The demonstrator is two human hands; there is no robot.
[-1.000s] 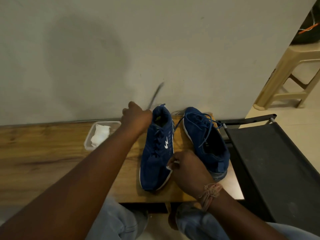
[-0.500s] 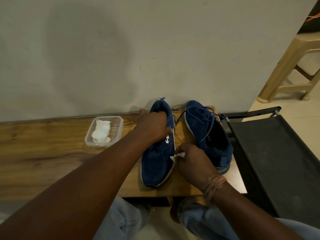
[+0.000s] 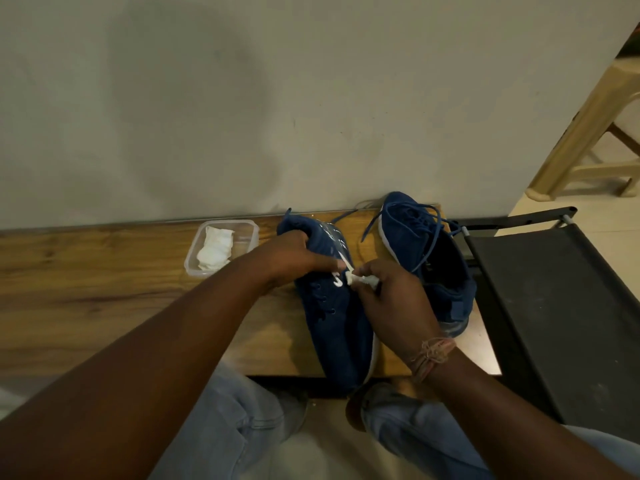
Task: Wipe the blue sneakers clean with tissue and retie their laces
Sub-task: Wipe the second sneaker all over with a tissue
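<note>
The left hand (image 3: 294, 258) grips the heel end of the near blue suede sneaker with a white side logo (image 3: 337, 327), fingers curled over its collar, holding it tipped onto its side on the brown wood-grain worktop (image 3: 104, 292), toe pointing toward the person. The right hand (image 3: 394, 303) pinches a small crumpled white tissue (image 3: 362, 279) and presses it against the sneaker's side, right by the logo (the fingertips hide most of the wad). Just to the right sits the second blue suede sneaker with loose blue laces (image 3: 426, 258), upright, its laces untied and trailing over the opening. Left of the held shoe, close to the wall, a clear rectangular plastic container (image 3: 247, 233) holds a folded wad of white tissues (image 3: 215, 249). At the right edge, a black fabric-topped frame (image 3: 561, 306) butts up beside the worktop.
</note>
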